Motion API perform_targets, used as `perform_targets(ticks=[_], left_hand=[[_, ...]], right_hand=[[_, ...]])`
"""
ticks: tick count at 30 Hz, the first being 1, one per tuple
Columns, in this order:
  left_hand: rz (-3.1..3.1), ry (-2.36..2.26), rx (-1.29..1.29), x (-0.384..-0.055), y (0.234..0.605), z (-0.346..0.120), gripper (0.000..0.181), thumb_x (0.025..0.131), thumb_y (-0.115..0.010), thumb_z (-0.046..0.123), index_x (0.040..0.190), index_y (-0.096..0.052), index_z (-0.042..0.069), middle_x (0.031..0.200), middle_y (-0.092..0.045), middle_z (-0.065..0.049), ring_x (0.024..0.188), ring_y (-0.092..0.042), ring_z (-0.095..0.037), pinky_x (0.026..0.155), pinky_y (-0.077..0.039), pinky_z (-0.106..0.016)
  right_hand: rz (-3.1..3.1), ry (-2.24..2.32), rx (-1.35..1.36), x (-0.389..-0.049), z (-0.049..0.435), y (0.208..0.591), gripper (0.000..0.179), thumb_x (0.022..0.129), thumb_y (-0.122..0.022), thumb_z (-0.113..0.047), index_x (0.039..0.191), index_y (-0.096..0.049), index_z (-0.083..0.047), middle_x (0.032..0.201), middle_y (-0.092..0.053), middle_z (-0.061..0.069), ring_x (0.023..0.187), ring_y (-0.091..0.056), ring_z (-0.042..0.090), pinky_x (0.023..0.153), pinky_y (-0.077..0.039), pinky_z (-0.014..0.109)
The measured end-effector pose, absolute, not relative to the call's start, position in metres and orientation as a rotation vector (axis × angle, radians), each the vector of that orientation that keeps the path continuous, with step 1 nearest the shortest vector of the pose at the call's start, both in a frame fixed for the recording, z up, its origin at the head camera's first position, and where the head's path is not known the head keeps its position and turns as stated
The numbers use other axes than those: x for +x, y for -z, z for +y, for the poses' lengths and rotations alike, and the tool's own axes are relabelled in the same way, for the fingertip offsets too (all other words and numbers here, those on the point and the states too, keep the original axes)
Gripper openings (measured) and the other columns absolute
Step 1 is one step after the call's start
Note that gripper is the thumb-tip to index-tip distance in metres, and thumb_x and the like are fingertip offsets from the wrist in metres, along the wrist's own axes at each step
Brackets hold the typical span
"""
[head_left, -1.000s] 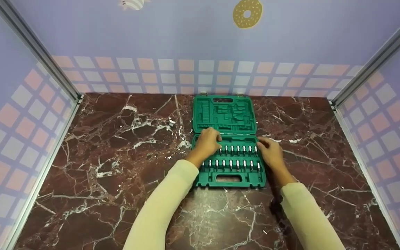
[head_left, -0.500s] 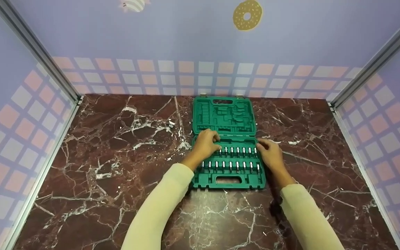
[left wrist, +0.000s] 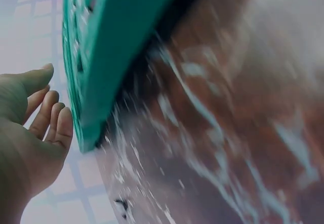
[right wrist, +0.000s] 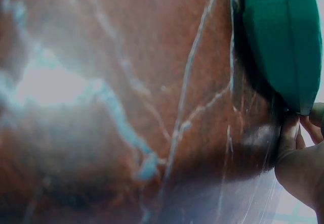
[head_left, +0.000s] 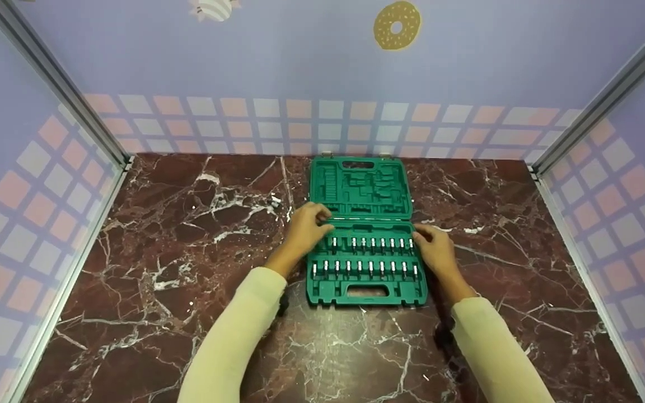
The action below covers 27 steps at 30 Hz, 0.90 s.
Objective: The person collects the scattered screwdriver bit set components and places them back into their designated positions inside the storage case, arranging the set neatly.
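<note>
A green plastic tool case (head_left: 360,224) lies unfolded on the table, its moulded lid (head_left: 359,187) toward the back wall. Two rows of small silver bit sockets (head_left: 382,268) stand in its near half; the upper row has a gap right of its leftmost bit socket (head_left: 333,244). By the case's left side, near the hinge, is my left hand (head_left: 304,228). In the left wrist view that hand (left wrist: 38,133) has loosely bent fingers with nothing between them. My right hand (head_left: 437,250) holds the case's right edge near the hinge, and its fingertips are partly hidden.
The case rests on a dark red marbled tabletop (head_left: 188,280) with white veins. A patterned back wall (head_left: 244,67) rises just behind the lid. Side panels (head_left: 26,184) enclose the table at left and right. The case has a handle cutout (head_left: 368,290) at its near edge.
My left hand has moved left from over the upper row to the case's left side, uncovering the leftmost bit sockets. My right hand has stayed at the right edge.
</note>
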<state>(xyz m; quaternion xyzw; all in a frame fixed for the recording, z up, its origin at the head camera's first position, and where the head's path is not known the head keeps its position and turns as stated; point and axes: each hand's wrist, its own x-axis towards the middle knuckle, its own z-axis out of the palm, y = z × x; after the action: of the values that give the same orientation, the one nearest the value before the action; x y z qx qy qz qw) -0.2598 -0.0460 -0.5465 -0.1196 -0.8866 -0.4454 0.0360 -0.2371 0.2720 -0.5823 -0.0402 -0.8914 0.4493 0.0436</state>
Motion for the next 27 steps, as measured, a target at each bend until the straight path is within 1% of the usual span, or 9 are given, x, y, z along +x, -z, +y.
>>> perform_targets(ticks=[11, 14, 18, 22, 27], left_hand=[[-2.688, 1.159, -0.29, -0.273, 0.555, -0.091, 0.025, 0.082, -0.084, 0.003, 0.104, -0.073, -0.001, 0.103, -0.068, -0.017, 0.103, -0.061, -0.035, 0.096, -0.049, -0.049], [-2.706, 1.107, -0.26, -0.277, 0.555, -0.1, 0.027, 0.082, -0.084, 0.004, 0.106, -0.072, 0.0, 0.109, -0.067, -0.017, 0.109, -0.06, -0.037, 0.099, -0.048, -0.05], [-2.761, 1.045, -0.218, -0.283, 0.555, -0.114, 0.032, 0.082, -0.084, 0.006, 0.111, -0.072, 0.001, 0.12, -0.066, -0.017, 0.118, -0.056, -0.037, 0.106, -0.046, -0.049], [-2.808, 0.995, -0.176, -0.29, 0.558, -0.128, 0.036, 0.083, -0.084, 0.007, 0.116, -0.072, 0.001, 0.129, -0.066, -0.017, 0.123, -0.055, -0.037, 0.11, -0.043, -0.049], [-2.863, 0.965, -0.166, -0.295, 0.562, -0.141, 0.042, 0.086, -0.082, 0.009, 0.125, -0.07, 0.002, 0.137, -0.064, -0.018, 0.13, -0.053, -0.039, 0.115, -0.04, -0.05]], right_hand=[[-2.726, -1.377, -0.131, -0.236, 0.273, 0.582, 0.031, 0.101, -0.065, -0.012, 0.129, -0.07, 0.0, 0.132, -0.067, 0.024, 0.123, -0.063, 0.038, 0.105, -0.048, 0.051], [-2.72, -1.383, -0.142, -0.236, 0.273, 0.583, 0.031, 0.101, -0.065, -0.012, 0.129, -0.07, 0.001, 0.132, -0.067, 0.024, 0.124, -0.062, 0.038, 0.106, -0.048, 0.051], [-2.728, -1.362, -0.132, -0.236, 0.272, 0.583, 0.031, 0.102, -0.065, -0.013, 0.129, -0.069, 0.0, 0.132, -0.067, 0.024, 0.123, -0.063, 0.039, 0.105, -0.048, 0.053], [-2.723, -1.351, -0.11, -0.237, 0.271, 0.584, 0.031, 0.102, -0.064, -0.012, 0.129, -0.069, 0.001, 0.13, -0.068, 0.025, 0.12, -0.064, 0.04, 0.103, -0.049, 0.053], [-2.725, -1.347, -0.12, -0.238, 0.272, 0.584, 0.031, 0.102, -0.065, -0.011, 0.129, -0.069, 0.002, 0.131, -0.068, 0.025, 0.12, -0.064, 0.04, 0.103, -0.049, 0.053]])
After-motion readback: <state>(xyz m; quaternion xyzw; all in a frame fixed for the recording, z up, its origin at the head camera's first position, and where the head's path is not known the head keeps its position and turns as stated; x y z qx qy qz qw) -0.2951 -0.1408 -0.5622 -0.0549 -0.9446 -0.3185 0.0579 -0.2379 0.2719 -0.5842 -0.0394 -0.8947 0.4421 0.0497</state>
